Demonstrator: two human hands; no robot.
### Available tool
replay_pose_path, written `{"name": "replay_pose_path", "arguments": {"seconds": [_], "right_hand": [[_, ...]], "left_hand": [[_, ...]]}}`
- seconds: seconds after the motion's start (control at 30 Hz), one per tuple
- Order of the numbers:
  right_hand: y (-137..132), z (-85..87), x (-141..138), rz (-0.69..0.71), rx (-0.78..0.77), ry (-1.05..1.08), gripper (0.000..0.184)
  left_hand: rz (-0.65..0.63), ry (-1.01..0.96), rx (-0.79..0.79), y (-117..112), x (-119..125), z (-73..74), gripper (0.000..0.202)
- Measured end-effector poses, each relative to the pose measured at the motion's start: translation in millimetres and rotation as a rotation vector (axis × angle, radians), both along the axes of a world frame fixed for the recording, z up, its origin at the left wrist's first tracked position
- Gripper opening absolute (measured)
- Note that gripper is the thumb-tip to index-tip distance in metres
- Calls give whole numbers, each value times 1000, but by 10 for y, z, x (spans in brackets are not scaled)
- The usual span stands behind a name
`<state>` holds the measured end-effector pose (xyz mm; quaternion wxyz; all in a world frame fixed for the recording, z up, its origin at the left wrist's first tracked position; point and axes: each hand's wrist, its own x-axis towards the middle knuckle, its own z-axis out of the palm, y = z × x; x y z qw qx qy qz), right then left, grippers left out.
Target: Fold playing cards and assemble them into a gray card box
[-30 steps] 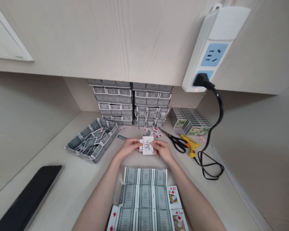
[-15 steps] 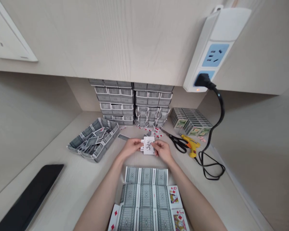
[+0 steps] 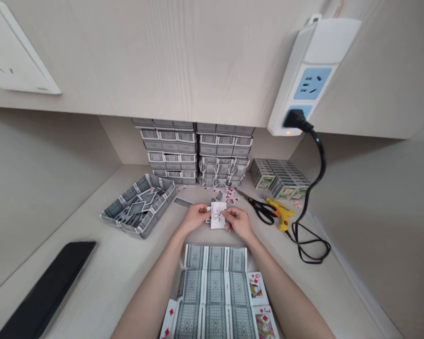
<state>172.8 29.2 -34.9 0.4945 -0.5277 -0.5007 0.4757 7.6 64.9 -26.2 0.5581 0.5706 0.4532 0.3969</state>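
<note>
Both my hands meet over the desk and pinch one playing card (image 3: 218,215), face up with a black court figure on it. My left hand (image 3: 194,217) grips its left edge with closed fingers. My right hand (image 3: 237,221) grips its right edge the same way. Just in front of my forearms lies a flat sheet of joined cards (image 3: 215,292), mostly grey backs up, with red face cards along its right side.
A shallow tray folded from cards (image 3: 137,210) sits at the left. Stacks of similar trays (image 3: 194,153) stand at the back. Card packs (image 3: 279,178), black scissors (image 3: 261,209), a yellow glue gun (image 3: 281,214) and its black cord (image 3: 309,245) lie right. A dark phone (image 3: 45,292) lies left.
The card looks narrower between my fingers than a second ago, as if being folded. My hands have stayed in place; the view has shifted slightly.
</note>
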Motion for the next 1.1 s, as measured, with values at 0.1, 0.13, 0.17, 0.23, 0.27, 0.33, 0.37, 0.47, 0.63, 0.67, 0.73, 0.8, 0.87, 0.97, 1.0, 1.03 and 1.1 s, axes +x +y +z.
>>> {"name": "replay_pose_path", "arguments": {"seconds": [0.1, 0.13, 0.17, 0.23, 0.27, 0.33, 0.37, 0.47, 0.63, 0.67, 0.73, 0.8, 0.87, 0.97, 1.0, 1.03, 1.1], "right_hand": [[-3, 11, 0, 8, 17, -9, 30], [-3, 15, 0, 6, 21, -10, 30], [-2, 19, -1, 3, 24, -10, 30], [2, 23, -4, -3, 27, -8, 31], [3, 23, -6, -4, 26, -7, 31], [6, 18, -10, -6, 25, -6, 32], [7, 13, -11, -9, 24, -5, 32], [8, -7, -11, -18, 21, 2, 31], [1, -22, -5, -34, 26, -20, 31], [-2, -20, -4, -28, 27, -27, 32], [-10, -13, -4, -7, 34, -34, 32], [-16, -6, -4, 17, 38, -36, 32], [-17, -4, -3, 28, 35, -39, 33], [-10, -7, 1, 13, 50, -69, 33], [-7, -8, 2, -1, 67, -86, 33], [-4, -8, 4, -16, 86, -104, 33], [-1, -6, 6, -38, 113, -134, 33]], "left_hand": [[-12, 5, 0, 3, -2, -3, 20], [-26, -10, -17, 3, -8, -2, 21], [-38, -28, -34, 2, -14, 1, 23], [-52, -58, -57, 1, -27, 8, 25], [-55, -67, -63, 0, -32, 12, 26], [-58, -71, -64, 1, -39, 19, 26], [-63, -74, -65, 2, -42, 22, 25], [-84, -92, -76, 9, -47, 25, 25], [-86, -82, -83, 19, -48, 5, 24], [-80, -72, -77, 20, -47, 2, 23], [-65, -46, -60, 20, -47, -3, 21], [-59, -31, -50, 22, -50, -4, 19], [-68, -36, -56, 27, -57, -6, 19], [-92, -57, -83, 37, -68, -13, 22], [-101, -62, -93, 39, -72, -17, 23], [-112, -67, -102, 40, -75, -20, 25], [-133, -80, -118, 39, -77, -23, 28]]}}
